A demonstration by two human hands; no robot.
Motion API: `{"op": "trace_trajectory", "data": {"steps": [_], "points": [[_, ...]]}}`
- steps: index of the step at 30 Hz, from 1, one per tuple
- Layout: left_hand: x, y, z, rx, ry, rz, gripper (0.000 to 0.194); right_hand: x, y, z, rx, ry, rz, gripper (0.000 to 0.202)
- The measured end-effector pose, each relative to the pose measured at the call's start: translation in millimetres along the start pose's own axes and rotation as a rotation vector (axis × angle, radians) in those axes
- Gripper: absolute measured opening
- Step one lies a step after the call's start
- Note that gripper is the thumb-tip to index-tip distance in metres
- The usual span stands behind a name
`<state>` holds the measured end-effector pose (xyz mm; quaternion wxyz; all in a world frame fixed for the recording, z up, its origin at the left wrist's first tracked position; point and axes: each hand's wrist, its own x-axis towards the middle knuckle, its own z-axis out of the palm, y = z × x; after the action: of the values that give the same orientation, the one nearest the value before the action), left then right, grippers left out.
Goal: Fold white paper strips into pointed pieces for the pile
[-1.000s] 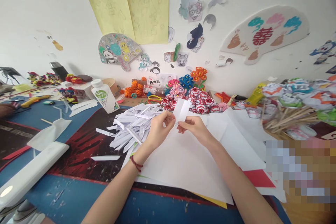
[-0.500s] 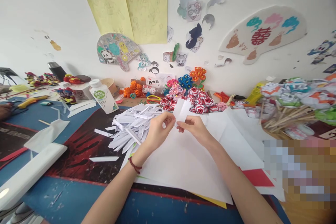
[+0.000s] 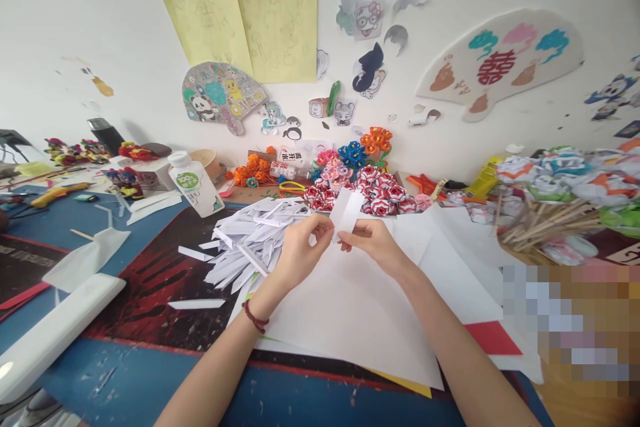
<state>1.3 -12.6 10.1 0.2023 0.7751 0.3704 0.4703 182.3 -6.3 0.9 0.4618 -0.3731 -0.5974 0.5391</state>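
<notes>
In the head view, the person is holding a small folded white paper (image 3: 349, 208) up between both hands, above the large white sheets (image 3: 360, 307) and in front of the red-and-white flowers (image 3: 383, 195). The left hand (image 3: 306, 245) is pinching its lower left edge, thumb and index finger nearly meeting. The right hand (image 3: 373, 243) is gripping the lower right edge, its thumb lying along the near face and its other fingers curling under, partly hidden. The upper part of the paper is standing free, tilting a little to the right, and lengthwise fold lines are showing on it.

Judging by its look, the paper is weighing next to nothing and is behaving as thin, dry stock: stiffer along its folds, floppy across them, hardly slippery, yet easily creased or torn under a hard pinch. The lower side edges are offering the best hold, with light fingertip pressure; squeezing the middle would be risking a stray crease.

Beside the left forearm, a pile of folded paper strips (image 3: 250, 240) is spreading over the dark mat (image 3: 160, 293), and one loose strip (image 3: 196, 304) is lying apart, nearer the person. A white bottle (image 3: 195, 185) is standing behind the pile.
</notes>
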Motion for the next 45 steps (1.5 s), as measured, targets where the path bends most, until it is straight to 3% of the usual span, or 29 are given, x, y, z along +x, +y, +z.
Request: {"op": "trace_trajectory", "data": {"steps": [7, 12, 15, 22, 25, 30, 35, 45], "points": [[0.0, 0.6, 1.4, -0.054, -0.017, -0.022, 0.005, 0.9, 1.4, 1.7, -0.011, 0.044, -0.009, 0.031], [2.3, -4.5, 2.4, -0.211, 0.010, -0.153, 0.024, 2.3, 4.2, 0.7, 0.000, 0.105, -0.030, 0.031], [3.4, -6.4, 1.2, -0.209, -0.020, -0.210, 0.017, 1.8, 4.1, 0.4, -0.003, 0.100, -0.032, 0.029], [0.9, -7.0, 0.8, -0.153, 0.010, -0.235, 0.021, 0.3, 2.0, 1.7, -0.036, 0.090, -0.036, 0.024], [1.4, -10.0, 1.6, -0.164, -0.041, -0.271, 0.025, 0.7, 3.4, 1.1, -0.037, 0.121, -0.046, 0.025], [2.9, -6.2, 1.1, -0.211, -0.190, -0.235, 0.030, 1.1, 5.2, 1.3, -0.004, 0.141, -0.077, 0.023], [1.6, 1.0, 1.8, -0.196, -0.149, -0.239, 0.029, 0.5, 4.6, 4.3, 0.023, 0.156, -0.068, 0.024], [3.0, -4.8, 0.1, -0.180, -0.197, -0.249, 0.028, 2.1, 6.9, 4.2, 0.046, 0.164, -0.060, 0.023]]}}
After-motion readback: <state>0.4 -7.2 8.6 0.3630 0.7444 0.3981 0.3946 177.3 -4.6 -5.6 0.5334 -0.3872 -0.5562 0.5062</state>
